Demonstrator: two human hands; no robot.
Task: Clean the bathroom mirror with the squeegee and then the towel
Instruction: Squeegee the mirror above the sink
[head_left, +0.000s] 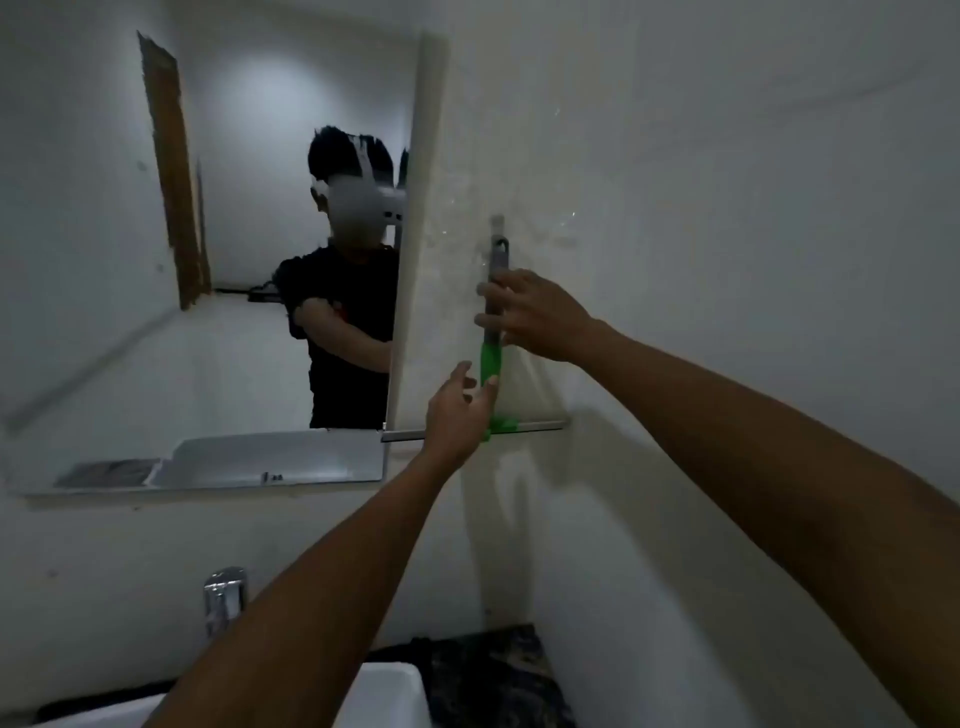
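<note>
Upright, squeegee (492, 332) between both hands, right hand (535, 317) higher

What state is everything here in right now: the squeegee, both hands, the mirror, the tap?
Green-and-grey squeegee: hanging upright on the white wall, blade at the bottom.
Right hand: fingers on the grey upper handle; grip unclear.
Left hand: open, fingertips at the green part.
Wall mirror: not being wiped.
Chrome tap: no water seen running.

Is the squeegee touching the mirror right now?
No, the squeegee hangs on the white wall to the right of the mirror, with the right hand on its handle and the left hand lower down.
</note>
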